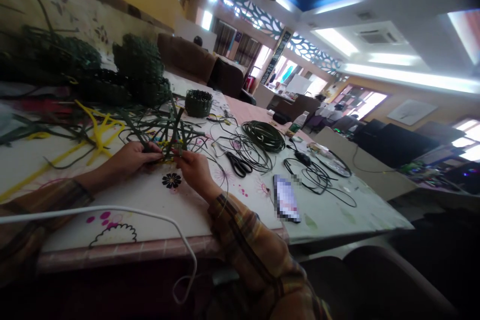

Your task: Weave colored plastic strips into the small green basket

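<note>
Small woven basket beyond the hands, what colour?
The basket is dark green, in the head view.

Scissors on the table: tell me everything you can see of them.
The scissors have black, rounded finger loops, probably plastic, angled toward the lower right of the view. The blades point to the upper left and are too blurred to judge, so whether they are open is unclear. They lie flat on the patterned white tablecloth, to the right of the right hand, untouched by it. Thin dark strands loop close around them, possibly touching, and a green coil lies just beyond.
</note>
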{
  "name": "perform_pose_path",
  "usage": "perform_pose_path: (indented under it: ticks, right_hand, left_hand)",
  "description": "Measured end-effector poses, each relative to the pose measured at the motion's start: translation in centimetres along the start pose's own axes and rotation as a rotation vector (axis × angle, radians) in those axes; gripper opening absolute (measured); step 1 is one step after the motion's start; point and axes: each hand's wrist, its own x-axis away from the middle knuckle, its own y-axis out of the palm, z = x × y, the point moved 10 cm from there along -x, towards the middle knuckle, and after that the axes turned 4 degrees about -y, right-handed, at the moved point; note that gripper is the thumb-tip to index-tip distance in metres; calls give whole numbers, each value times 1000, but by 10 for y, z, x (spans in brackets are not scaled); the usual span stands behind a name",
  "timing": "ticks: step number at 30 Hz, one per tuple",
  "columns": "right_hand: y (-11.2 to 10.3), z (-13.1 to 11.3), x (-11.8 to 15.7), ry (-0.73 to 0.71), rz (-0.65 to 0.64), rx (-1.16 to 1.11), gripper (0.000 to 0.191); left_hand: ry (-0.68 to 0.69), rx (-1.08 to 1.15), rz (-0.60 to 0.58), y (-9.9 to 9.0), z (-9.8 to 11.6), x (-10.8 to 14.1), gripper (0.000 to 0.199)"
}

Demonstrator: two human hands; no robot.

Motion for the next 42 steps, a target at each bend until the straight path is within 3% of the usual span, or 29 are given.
perform_pose_path:
  ticks: [3,8,12,15,19,22,24,25,27,34,39,42]
  right_hand:
    - [5,-7,1,2,-7,16,16]
    - [6,-9,2,28,40,89,31]
    - [11,-2,2,74,5,195,21]
    - [15,6,2,117,33,-12,23]
    - [26,24,6,252,37,-324,41]
    - [14,14,9,174,114,-191,39]
    - [6,-1,11,58,173,-109,24]
    - [6,-8,13,13,178,-102,17]
    - [9,-17,14,-26,150,-113,22]
    - [-6,-6,13,125,256,-21,18]
    - [19,12,7,178,93,-397,25]
    - [21,18,7,188,141,-517,36]
  left_hand:
    - [-13,40,-7,1,-1,-1,41]
    - [-28,81,16,2,-5,-3,41]
    - [-29,78,46,1,-4,-2,46]
    - [-25,59,43,3,-3,-1,46]
    - [0,32,38,7,-3,2,45]
    - [30,18,62,7,0,6,44]
    - [50,6,76,7,4,9,43]
    - [61,-1,81,6,6,10,41]
    - [77,-19,81,7,10,12,39]
    - [89,-57,90,11,9,12,43]
    - [102,-71,88,14,10,16,47]
    - [86,-14,85,14,9,18,48]
